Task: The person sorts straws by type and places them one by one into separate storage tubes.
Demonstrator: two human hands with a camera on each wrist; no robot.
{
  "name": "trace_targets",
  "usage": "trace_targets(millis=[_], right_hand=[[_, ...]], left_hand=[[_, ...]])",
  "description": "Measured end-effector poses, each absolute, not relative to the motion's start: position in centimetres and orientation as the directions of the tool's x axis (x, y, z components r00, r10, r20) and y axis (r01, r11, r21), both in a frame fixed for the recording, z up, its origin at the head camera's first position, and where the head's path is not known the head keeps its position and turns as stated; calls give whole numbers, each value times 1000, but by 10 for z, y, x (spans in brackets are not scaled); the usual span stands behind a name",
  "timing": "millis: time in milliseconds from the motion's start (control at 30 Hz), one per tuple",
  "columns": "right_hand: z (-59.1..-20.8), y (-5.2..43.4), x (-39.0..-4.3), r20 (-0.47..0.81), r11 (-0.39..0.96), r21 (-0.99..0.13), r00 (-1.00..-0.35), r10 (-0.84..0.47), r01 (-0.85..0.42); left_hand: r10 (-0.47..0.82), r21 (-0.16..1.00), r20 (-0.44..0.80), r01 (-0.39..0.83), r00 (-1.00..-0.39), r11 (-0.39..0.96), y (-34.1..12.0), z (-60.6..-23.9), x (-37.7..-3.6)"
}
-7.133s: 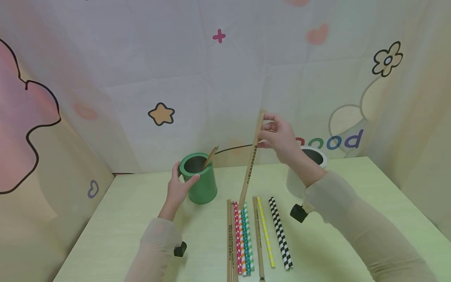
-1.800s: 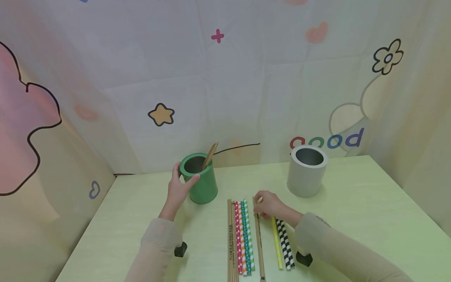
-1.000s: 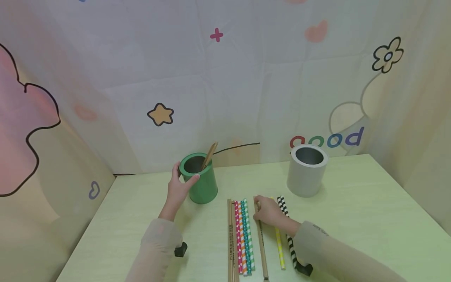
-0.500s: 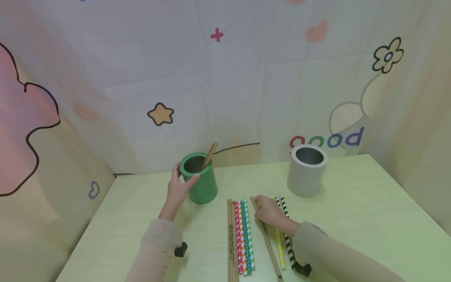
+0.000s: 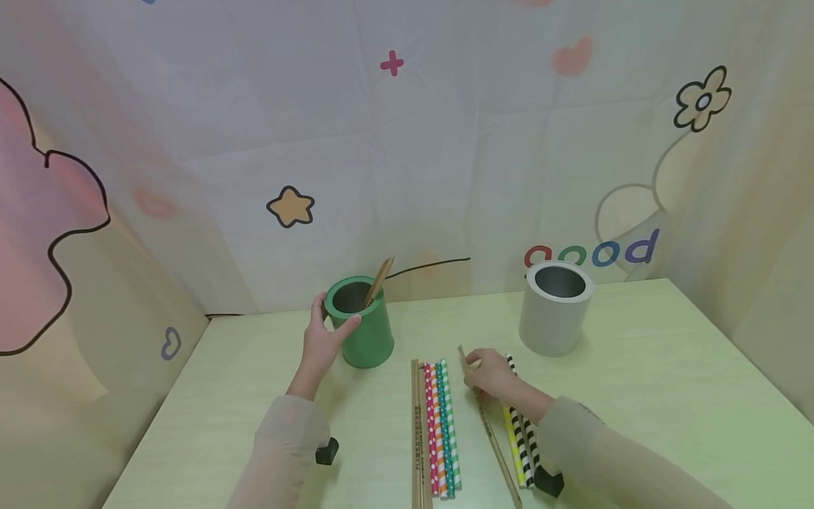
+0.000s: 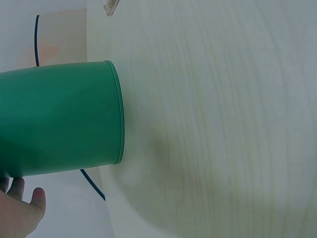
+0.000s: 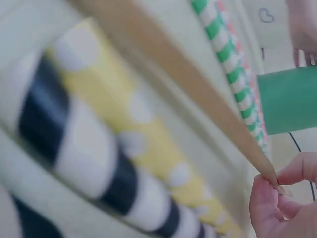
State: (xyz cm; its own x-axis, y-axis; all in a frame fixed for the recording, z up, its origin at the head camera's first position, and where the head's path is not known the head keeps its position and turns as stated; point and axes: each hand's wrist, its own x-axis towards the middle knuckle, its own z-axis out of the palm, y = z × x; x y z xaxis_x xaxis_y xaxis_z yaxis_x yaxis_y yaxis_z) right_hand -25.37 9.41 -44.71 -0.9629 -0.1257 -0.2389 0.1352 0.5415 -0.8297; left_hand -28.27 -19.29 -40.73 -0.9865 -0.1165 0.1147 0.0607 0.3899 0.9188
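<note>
A pale green table [image 5: 636, 367] stands in a corner draped with white cloth printed with a star, flowers and the word "good". The left hand [image 5: 323, 341] grips a green cup [image 5: 360, 322] near the back of the table, fingers and thumb curled round its rim and side. A wooden stick [image 5: 379, 280] leans inside the cup. The left wrist view shows the cup's green side [image 6: 59, 119] on the table, with fingertips at the lower corner.

The right hand [image 5: 491, 375] pinches the far end of a brown straw [image 5: 494, 442], which slants across the table toward the near edge. The right wrist view shows fingertips [image 7: 270, 196] closed on the straw's tip [image 7: 198, 94]. Just beside it lie a yellow dotted straw [image 5: 512, 442] and a black-and-white straw [image 5: 524, 438]. To the left, well apart from the hand, a tight row holds another brown straw [image 5: 416, 438] and pink, orange, teal and green straws [image 5: 440, 431]. A grey cup [image 5: 556, 308] stands behind the right hand.
</note>
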Motion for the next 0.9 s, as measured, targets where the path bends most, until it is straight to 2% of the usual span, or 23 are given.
trace_targets(millis=[367,567,900], right_hand=[[-402,97,-258,-271,431,-884,-950,-154,182],[-371,95,-263,-217,345,-930,-948,-232,129],[-315,88,-268,-56,107,-994,-949,-311,24]], left_hand=[[-115,923,111,60,-987,380,-193,-408,-283],[-110,923,109,60,-988,379,-193,-406,-282],[-105,923,111,63,-988,379,-193,-408,-283]])
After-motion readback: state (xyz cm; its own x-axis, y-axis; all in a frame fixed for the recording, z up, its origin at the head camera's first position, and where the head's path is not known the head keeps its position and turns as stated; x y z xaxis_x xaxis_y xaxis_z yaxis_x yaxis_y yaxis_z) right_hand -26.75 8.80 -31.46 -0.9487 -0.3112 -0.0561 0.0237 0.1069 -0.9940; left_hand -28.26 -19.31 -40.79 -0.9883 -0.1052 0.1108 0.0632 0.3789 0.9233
